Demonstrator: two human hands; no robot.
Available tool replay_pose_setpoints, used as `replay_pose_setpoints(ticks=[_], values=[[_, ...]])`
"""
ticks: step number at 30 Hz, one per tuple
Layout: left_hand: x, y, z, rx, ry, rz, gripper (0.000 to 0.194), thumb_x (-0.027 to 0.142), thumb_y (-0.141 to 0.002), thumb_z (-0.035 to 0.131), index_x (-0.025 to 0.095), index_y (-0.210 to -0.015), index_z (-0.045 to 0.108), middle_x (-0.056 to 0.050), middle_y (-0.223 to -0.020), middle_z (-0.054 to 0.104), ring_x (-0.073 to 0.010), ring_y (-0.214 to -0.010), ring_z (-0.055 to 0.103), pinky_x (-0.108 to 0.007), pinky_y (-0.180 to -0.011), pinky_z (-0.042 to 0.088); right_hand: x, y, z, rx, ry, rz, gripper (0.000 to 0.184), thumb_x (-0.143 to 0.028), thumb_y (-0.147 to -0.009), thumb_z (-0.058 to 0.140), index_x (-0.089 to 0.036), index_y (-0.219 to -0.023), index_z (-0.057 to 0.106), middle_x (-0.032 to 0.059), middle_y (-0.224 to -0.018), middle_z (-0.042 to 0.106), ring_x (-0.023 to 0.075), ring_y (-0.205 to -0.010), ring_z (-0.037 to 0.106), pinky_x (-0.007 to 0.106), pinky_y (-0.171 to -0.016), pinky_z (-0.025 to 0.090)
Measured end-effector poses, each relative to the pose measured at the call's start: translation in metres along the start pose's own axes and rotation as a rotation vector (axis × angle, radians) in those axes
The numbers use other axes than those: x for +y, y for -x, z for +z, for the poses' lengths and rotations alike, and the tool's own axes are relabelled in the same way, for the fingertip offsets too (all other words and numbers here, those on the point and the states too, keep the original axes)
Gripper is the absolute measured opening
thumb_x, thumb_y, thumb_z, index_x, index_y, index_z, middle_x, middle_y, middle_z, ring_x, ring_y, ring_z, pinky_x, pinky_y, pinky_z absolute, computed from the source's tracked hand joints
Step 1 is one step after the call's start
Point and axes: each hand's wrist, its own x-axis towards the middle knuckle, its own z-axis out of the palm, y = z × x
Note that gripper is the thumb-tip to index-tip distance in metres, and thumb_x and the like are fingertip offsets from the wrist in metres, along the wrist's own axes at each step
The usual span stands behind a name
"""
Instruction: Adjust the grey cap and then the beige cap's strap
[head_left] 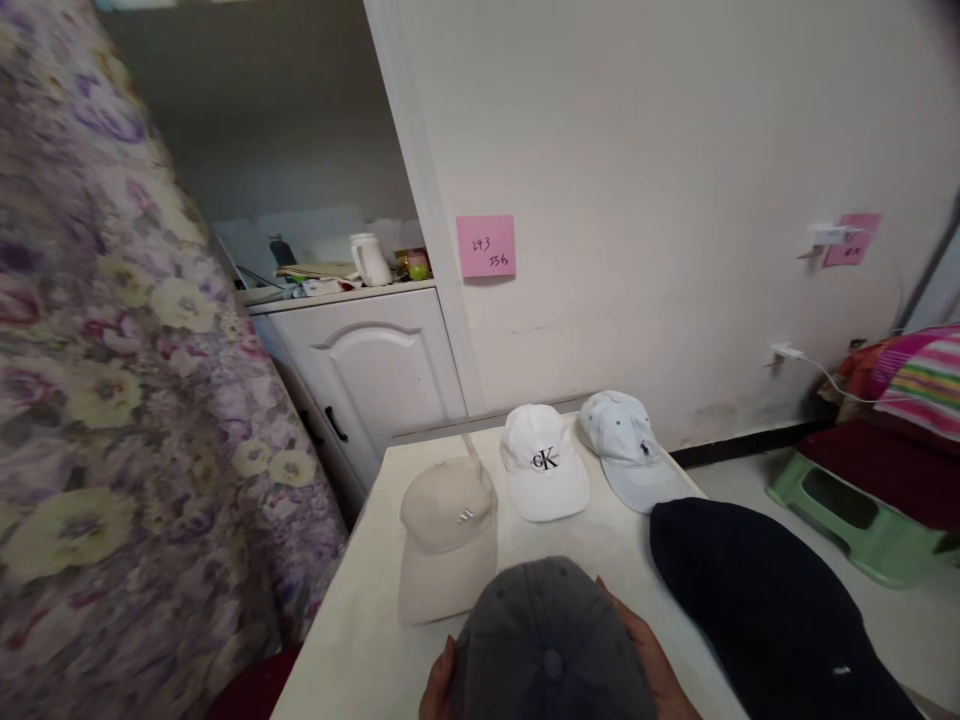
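Between my two hands is a dark grey baseball cap (551, 635), its crown and top button facing up, low in the head view. My left hand (437, 685) grips its left side, fingers partly hidden by the cap. On the opposite side my right hand (651, 655) presses against the crown. Just beyond it on the table lie a beige cap (446, 510) with a small logo, a white cap (536, 440) lettered CK, and a pale blue cap (619, 430). A large black cap (757, 590) rests at the right, partly over the table's edge.
The white table (352, 600) stands against the wall. A floral curtain (150, 400) hangs at the left, beside a white cabinet (375, 360) with a white jug (370, 259) on top. A green stool (862, 520) is on the floor at the right.
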Motion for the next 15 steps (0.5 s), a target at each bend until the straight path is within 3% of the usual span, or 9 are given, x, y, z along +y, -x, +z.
replay_pose_setpoints(ticks=[4,8,10,15], values=[[0.003,-0.002,0.007,-0.037,0.003,-0.076,0.035,0.034,-0.071,0.082,0.019,-0.102,0.082,-0.011,-0.108,0.082,-0.0427,-0.134,0.055,-0.056,-0.115,0.043,-0.003,0.001,-0.004,-0.035,-0.069,0.046,0.038,-0.052,-0.085,0.070,-0.019,-0.098,0.083,0.0060,-0.094,0.085,0.0317,-0.099,0.075,0.046,-0.101,0.053],[0.004,-0.001,0.015,-0.029,-0.007,-0.033,0.009,0.019,-0.071,0.079,0.022,-0.078,0.084,-0.007,-0.096,0.085,-0.0360,-0.135,0.056,-0.047,-0.121,0.036,-0.005,0.004,-0.002,-0.033,-0.101,0.093,0.044,-0.053,-0.092,0.060,-0.016,-0.096,0.084,0.0105,-0.093,0.085,0.0318,-0.098,0.076,0.049,-0.103,0.051],[0.003,-0.001,0.016,-0.037,0.002,-0.041,0.011,0.014,-0.072,0.078,0.024,-0.070,0.083,-0.006,-0.092,0.085,-0.0340,-0.134,0.058,-0.044,-0.123,0.033,-0.006,0.005,-0.002,-0.018,-0.126,0.116,0.041,-0.051,-0.091,0.063,-0.015,-0.093,0.084,0.0120,-0.089,0.085,0.0322,-0.097,0.076,0.050,-0.104,0.050],[-0.002,-0.004,0.007,-0.069,0.051,-0.100,0.008,0.028,-0.072,0.080,0.020,-0.073,0.084,-0.011,-0.094,0.084,-0.0410,-0.131,0.059,-0.053,-0.119,0.038,-0.007,0.009,-0.001,0.020,-0.141,0.140,0.042,-0.052,-0.085,0.069,-0.013,-0.093,0.083,0.0152,-0.093,0.084,0.0350,-0.101,0.074,0.053,-0.105,0.048]])
